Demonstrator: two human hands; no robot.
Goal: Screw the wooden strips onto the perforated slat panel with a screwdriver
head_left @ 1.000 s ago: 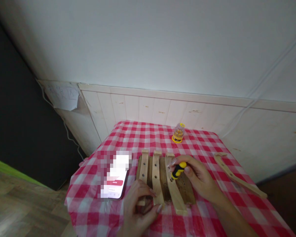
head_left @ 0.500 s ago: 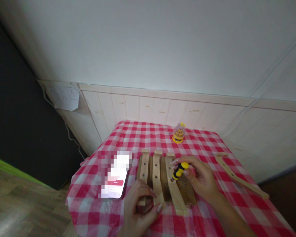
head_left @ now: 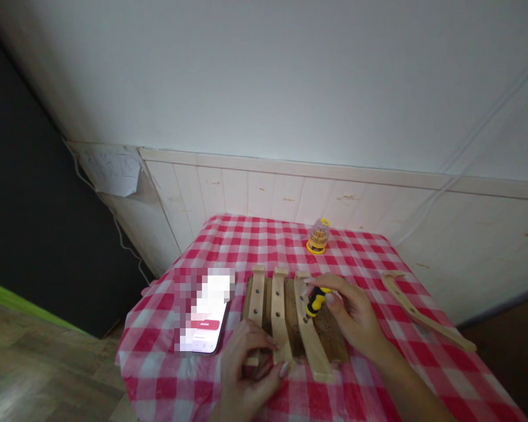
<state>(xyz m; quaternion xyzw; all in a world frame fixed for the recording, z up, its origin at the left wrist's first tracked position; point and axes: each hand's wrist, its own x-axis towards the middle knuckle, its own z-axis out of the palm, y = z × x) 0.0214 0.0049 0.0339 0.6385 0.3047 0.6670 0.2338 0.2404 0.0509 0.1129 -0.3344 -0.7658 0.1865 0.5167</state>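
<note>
A wooden rack point(head_left: 290, 322) of a dark board with three pale curved slats lies on the red-and-white checked tablecloth point(head_left: 255, 246). My right hand point(head_left: 349, 313) is closed around a small yellow-and-black screwdriver point(head_left: 314, 302), its tip down on the right slat point(head_left: 310, 343). My left hand point(head_left: 249, 366) grips the near end of the middle slat point(head_left: 279, 319), fingers curled over it and the board's edge.
A phone point(head_left: 205, 325) with a lit screen lies left of the rack. A yellow-based clear case of screwdriver bits point(head_left: 318, 236) stands at the table's far side. A loose curved wooden slat point(head_left: 422, 316) lies at the right. A panelled wall runs behind the table.
My right hand has shifted slightly over the screwdriver, covering more of its handle. The left hand and the rack have stayed put.
</note>
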